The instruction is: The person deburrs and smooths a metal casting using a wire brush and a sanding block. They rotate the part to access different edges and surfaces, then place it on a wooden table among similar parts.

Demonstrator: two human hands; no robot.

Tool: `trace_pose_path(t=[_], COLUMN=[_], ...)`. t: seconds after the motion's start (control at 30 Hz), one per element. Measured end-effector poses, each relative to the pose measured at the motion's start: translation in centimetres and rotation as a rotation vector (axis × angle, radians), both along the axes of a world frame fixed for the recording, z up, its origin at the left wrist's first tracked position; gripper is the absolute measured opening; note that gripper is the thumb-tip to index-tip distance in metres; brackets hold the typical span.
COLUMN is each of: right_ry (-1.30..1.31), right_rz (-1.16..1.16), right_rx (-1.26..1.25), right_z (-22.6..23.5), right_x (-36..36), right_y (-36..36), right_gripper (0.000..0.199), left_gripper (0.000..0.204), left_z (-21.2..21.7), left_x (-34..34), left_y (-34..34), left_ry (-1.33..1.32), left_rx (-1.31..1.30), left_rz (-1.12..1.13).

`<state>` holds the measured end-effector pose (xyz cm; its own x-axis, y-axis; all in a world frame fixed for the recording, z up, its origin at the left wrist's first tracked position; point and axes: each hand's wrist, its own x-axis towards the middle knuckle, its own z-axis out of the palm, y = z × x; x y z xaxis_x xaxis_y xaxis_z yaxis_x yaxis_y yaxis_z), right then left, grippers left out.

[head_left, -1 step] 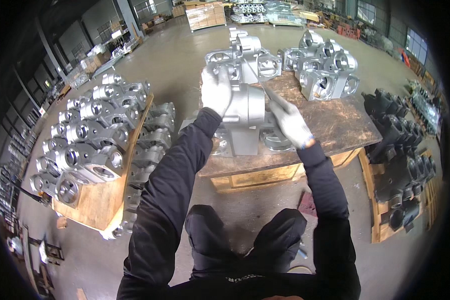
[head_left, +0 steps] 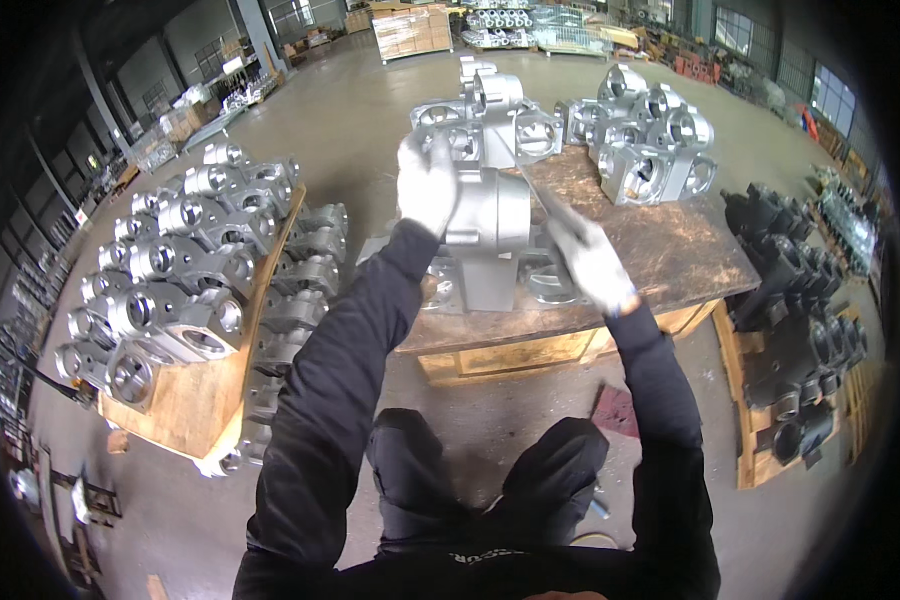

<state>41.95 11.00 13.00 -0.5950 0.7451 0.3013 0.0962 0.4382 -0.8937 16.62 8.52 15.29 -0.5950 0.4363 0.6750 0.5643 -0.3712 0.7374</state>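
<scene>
A large silver-grey metal casting (head_left: 494, 215) with a round collar stands upright near the front of the wooden worktable (head_left: 670, 265). My left hand (head_left: 427, 185), in a white glove, is closed against the casting's upper left side, where its fingertips are partly hidden. My gloved right hand (head_left: 590, 260) is at the casting's right side, closed on a long thin file-like tool (head_left: 530, 176). This tool slants up and leftward past the collar. Its grip end is hidden in the glove, and the hand is slightly blurred.
Behind the casting stand similar castings (head_left: 495, 120), with another group (head_left: 655, 140) at the table's far right. A wooden-topped stack of castings (head_left: 185, 270) is at left. Dark castings (head_left: 800, 330) sit on a pallet at right. A reddish mat (head_left: 617, 410) lies on the floor.
My right hand has moved slightly right and toward me, with the thin tool in it. My left hand stays at the casting's left side.
</scene>
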Motion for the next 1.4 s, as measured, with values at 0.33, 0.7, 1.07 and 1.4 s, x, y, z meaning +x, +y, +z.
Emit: trace_pose_path(t=[0.33, 0.7, 1.07, 1.4], right_ry=[-0.295, -1.109, -1.52, -1.496], right_rz=[-0.007, 0.445, 0.56, 0.526], right_rx=[0.327, 0.58, 0.64, 0.697], right_z=[2.0, 16.6, 16.0, 14.1], right_x=[1.6, 0.5, -7.7, -5.9], right_y=[0.3, -6.6, -14.0, -16.1], right_gripper=[0.048, 0.042, 0.026, 0.031], left_gripper=[0.053, 0.034, 0.043, 0.033], left_z=[-4.8, -12.8, -21.5, -21.8], left_x=[5.3, 11.3, 14.4, 14.9], left_y=[-6.1, -20.8, -25.6, -25.7], left_ry=[-0.183, -0.184, -0.03, -0.032], left_rx=[-0.189, -0.108, -0.043, -0.014], left_rz=[-0.017, -0.269, -0.204, -0.15])
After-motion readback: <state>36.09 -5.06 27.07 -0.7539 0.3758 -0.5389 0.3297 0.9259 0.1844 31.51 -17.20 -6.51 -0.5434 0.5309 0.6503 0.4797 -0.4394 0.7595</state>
